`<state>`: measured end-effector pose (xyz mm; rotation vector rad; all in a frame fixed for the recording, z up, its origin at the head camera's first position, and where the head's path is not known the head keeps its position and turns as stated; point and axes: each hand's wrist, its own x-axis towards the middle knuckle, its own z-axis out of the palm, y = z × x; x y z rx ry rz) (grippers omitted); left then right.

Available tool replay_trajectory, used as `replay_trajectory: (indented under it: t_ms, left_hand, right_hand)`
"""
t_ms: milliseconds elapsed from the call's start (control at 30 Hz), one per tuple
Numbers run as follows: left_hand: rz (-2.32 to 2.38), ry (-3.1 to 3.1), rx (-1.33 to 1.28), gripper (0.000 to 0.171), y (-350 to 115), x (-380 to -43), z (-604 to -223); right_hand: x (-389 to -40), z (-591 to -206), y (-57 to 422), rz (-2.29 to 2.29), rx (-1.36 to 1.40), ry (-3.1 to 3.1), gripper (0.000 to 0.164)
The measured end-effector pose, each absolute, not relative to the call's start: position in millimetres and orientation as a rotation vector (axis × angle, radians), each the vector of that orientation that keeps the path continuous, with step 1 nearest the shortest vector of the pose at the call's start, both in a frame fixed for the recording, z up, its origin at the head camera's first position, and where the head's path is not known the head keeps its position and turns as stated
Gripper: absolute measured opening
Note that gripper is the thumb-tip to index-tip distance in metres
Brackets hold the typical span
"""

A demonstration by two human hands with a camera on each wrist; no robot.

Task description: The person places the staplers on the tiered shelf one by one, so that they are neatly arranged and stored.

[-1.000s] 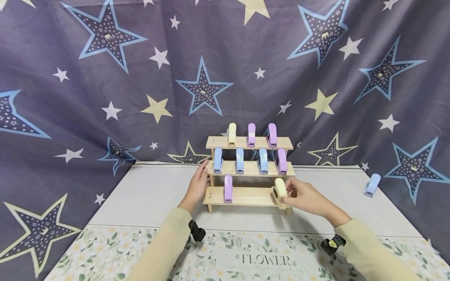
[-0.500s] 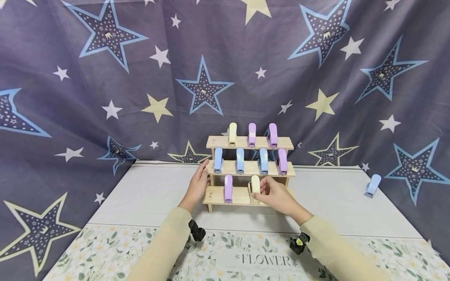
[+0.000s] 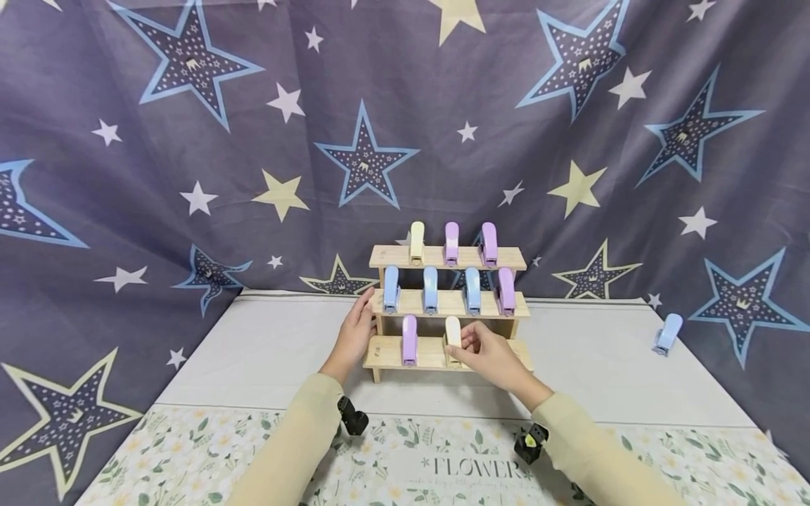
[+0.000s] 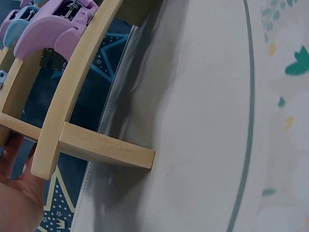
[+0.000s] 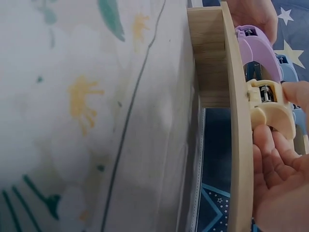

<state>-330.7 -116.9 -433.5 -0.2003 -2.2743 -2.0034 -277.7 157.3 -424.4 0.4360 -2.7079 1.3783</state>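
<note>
A cream-yellow stapler [image 3: 452, 341] stands on the bottom step of a wooden three-step rack [image 3: 487, 357]. My right hand [image 3: 493, 355] pinches it from the right; in the right wrist view the thumb and fingertips are on opposite sides of the yellow stapler [image 5: 273, 108]. Just left of it stands a purple stapler [image 3: 410, 341]. Along the rack's left end lies my left hand [image 3: 353, 334], its fingers extended against the wood by the middle step. In the left wrist view the fingers of the left hand [image 4: 21, 193] reach partly behind the wooden frame [image 4: 82, 82].
Three blue staplers, one of them a blue stapler [image 3: 430, 289], and a purple stapler [image 3: 505, 290] line the middle step. The top step bears a yellow stapler [image 3: 416, 243] and two purple ones. A separate blue stapler [image 3: 667, 334] lies far right on the table. A starry curtain [image 3: 405, 84] hangs behind.
My right hand has carried the yellow stapler leftward from the right end of the bottom step to beside the purple one, where it now stands. The left hand has stayed at the rack.
</note>
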Motion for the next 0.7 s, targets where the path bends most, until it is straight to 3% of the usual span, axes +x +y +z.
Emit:
replay_trajectory:
  t_ms: [700]
  left_hand:
    - [-1.989,-2.275,-0.193,0.048,-114.3,-327.3,-430.7]
  right_hand:
    - [-276.1,-423.5,164.4,1.475,0.443,-2.713,0.044]
